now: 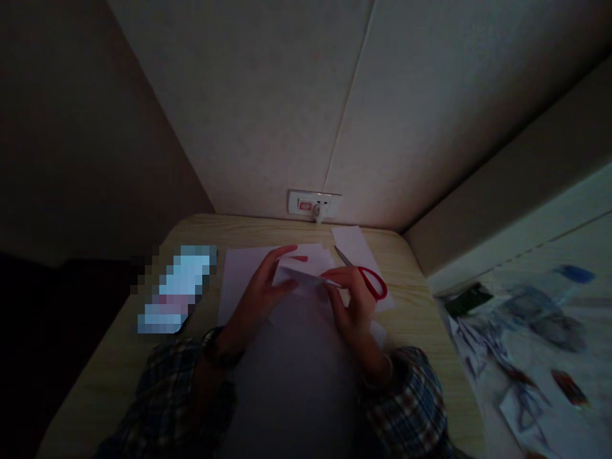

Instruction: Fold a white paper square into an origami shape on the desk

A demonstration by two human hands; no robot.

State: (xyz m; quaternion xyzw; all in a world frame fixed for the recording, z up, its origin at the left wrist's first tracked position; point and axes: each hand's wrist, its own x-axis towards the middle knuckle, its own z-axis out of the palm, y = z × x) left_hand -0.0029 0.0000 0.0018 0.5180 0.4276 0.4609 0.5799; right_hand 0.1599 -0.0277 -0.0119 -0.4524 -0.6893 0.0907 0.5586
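A small folded piece of white paper (pixel 295 275) is held up between my hands, above larger white sheets (pixel 239 262) on the table. My left hand (pixel 261 287) grips its left side, thumb below and fingers behind. With thumb and fingertips, my right hand (pixel 352 299) pinches the narrow right end of the same paper. Just beyond my right hand lie scissors with red handles (pixel 382 288), the blades pointing away to the left. They rest across a white paper strip (pixel 349 237), and my right hand partly covers them.
A lit phone-like device (pixel 184 280), its screen pixelated, lies at the left of the wooden table (pixel 411 261). Behind the table, a wall socket (pixel 314 204) holds a white plug. Below on the right are a plastic bottle (pixel 545 299) and scattered papers (pixel 526 408).
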